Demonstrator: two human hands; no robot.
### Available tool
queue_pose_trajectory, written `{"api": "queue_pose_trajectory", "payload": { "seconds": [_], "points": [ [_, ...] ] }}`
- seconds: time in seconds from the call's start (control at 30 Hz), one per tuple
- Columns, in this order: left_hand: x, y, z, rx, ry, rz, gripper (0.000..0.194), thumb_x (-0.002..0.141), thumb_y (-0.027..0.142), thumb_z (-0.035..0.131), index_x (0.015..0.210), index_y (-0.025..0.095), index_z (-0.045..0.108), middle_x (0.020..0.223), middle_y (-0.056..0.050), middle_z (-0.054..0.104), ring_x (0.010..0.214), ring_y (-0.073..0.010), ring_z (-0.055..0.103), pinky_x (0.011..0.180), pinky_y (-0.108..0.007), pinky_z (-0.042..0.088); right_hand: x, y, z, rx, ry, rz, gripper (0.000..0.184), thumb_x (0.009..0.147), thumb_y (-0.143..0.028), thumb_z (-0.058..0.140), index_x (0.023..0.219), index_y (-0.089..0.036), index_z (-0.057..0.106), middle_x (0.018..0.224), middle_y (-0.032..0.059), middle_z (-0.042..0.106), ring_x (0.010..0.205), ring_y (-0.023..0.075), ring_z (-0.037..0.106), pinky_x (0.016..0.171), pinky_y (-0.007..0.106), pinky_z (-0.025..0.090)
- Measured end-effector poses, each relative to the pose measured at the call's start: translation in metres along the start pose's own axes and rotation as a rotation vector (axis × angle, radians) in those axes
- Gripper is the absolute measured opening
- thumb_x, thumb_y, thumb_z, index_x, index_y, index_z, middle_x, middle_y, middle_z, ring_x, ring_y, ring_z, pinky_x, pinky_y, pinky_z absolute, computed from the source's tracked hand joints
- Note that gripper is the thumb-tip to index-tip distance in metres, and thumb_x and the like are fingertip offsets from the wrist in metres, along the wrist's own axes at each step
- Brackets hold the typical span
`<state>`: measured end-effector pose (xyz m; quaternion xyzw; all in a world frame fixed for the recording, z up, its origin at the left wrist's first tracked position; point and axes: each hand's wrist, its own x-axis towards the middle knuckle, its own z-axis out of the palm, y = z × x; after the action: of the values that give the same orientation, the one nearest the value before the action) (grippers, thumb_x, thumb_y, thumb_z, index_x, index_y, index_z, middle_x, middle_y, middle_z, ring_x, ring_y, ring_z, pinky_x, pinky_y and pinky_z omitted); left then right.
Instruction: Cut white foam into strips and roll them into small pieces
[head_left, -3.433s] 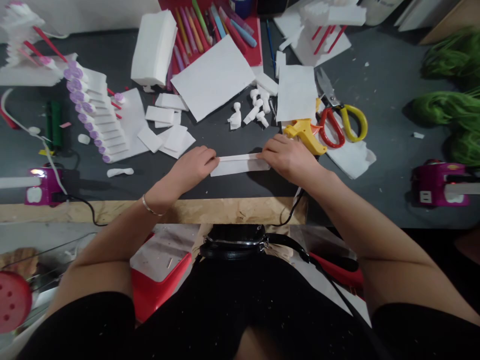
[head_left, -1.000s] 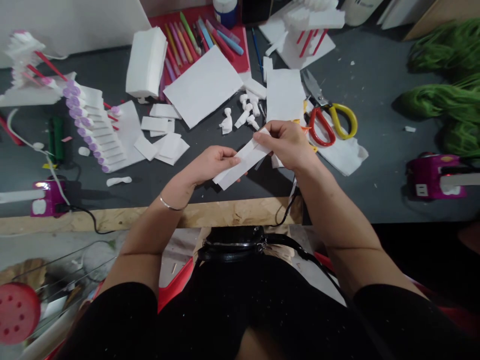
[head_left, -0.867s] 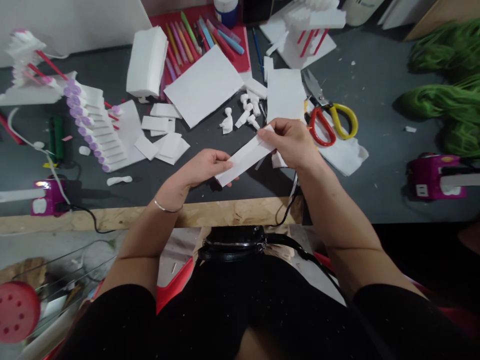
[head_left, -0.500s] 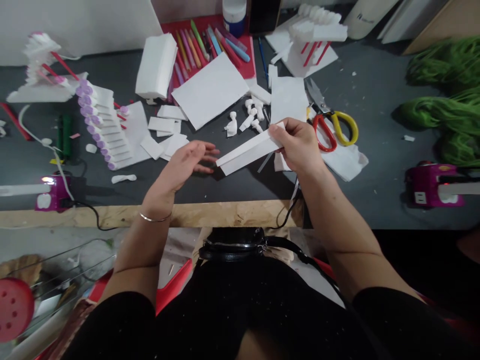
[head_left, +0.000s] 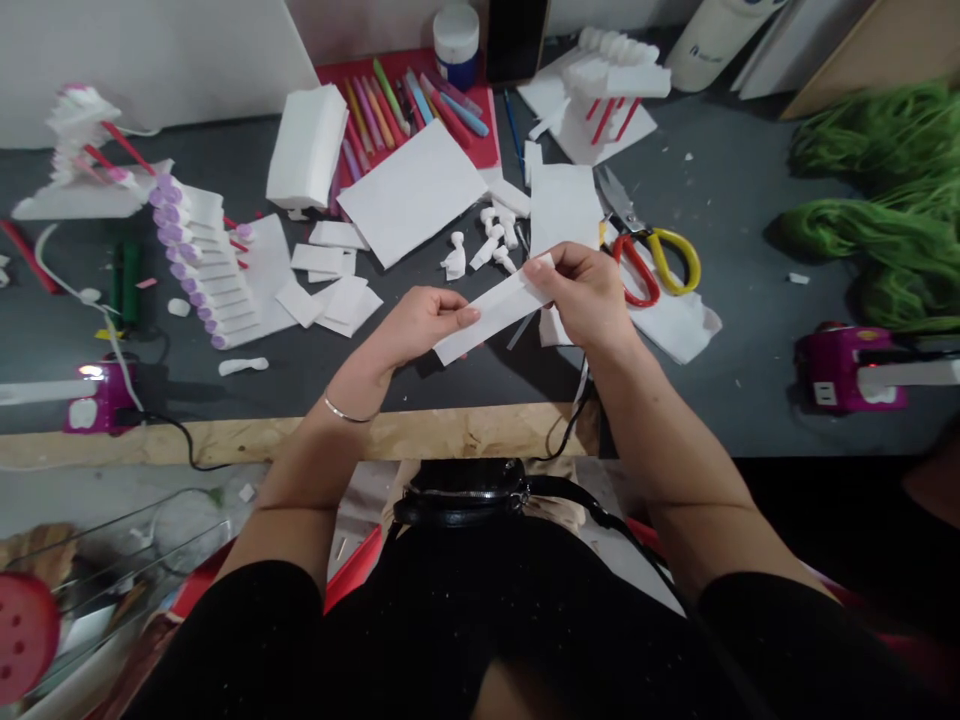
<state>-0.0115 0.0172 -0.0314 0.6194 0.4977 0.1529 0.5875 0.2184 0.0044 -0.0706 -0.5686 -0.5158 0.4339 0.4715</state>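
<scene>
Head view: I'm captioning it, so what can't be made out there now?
In the head view:
- Fingers of the left hand: mostly hidden beneath the white strip.
- Fingertips of the right hand behind the strip: hidden by it.
- Bottle: top cut off by the upper edge; lettering too small to read.
- Green yarn: cut off by the right edge.

Two hands hold one white strip. Right of the grip lies one pair of scissors; farther out, two purple boxes.
</scene>
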Motion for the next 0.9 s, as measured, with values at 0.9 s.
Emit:
{"api": "queue_pose_trajectory", "payload": {
  "seconds": [0.9],
  "points": [
    [0.002, -0.018, -0.004, -0.221, -0.058, -0.055, 0.034, 0.081, 0.045, 0.086, 0.078, 0.014, 0.072, 0.072, -0.008, 0.078, 0.056, -0.0121, 0.071, 0.042, -0.017, 0.045, 0.01, 0.01, -0.006, 0.261, 0.102, -0.049, 0.044, 0.078, -0.058, 0.085, 0.071, -0.023, 0.06, 0.064, -0.0047, 0.053, 0.053, 0.0075, 0.044, 0.045, 0.024, 0.036]
  ]
}}
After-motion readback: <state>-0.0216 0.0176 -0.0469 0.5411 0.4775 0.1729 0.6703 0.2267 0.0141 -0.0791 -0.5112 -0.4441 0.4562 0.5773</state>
